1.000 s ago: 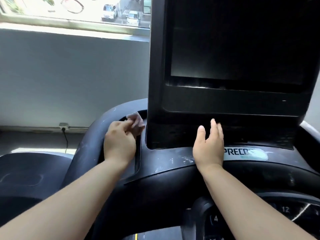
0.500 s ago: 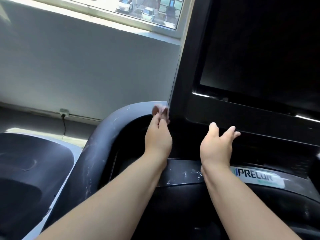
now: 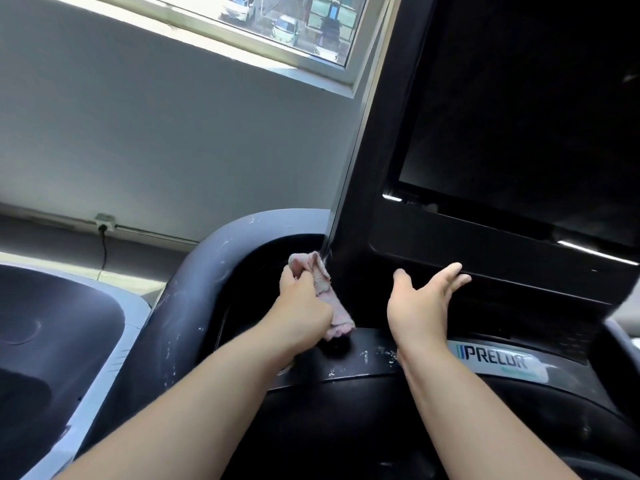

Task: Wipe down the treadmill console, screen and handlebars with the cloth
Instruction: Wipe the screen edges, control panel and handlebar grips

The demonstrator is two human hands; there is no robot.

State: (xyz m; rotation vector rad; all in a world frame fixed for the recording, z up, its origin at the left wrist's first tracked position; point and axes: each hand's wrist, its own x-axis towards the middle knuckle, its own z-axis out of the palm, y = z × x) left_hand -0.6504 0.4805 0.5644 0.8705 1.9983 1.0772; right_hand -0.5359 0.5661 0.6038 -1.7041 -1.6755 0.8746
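Observation:
My left hand (image 3: 304, 303) grips a crumpled pink cloth (image 3: 327, 292) against the lower left edge of the treadmill's upright black console (image 3: 356, 237). The cloth hangs down to the dusty console ledge (image 3: 367, 365). Above and to the right is the dark screen (image 3: 519, 116). My right hand (image 3: 420, 299) is held open, fingers spread, fingertips just below the panel under the screen. The grey curved left handlebar (image 3: 207, 271) arcs around behind my left hand, speckled with white marks.
A logo plate (image 3: 495, 363) sits on the ledge right of my right wrist. A neighbouring machine's dark cover (image 3: 52, 323) fills the lower left. A grey wall (image 3: 173, 133), a window with parked cars (image 3: 284, 26) and a wall socket with a cord (image 3: 102, 226) lie beyond.
The view has swung left and closer. My left hand drew the cloth down from the console's edge, so more of it hangs out. My right hand stays open by the panel.

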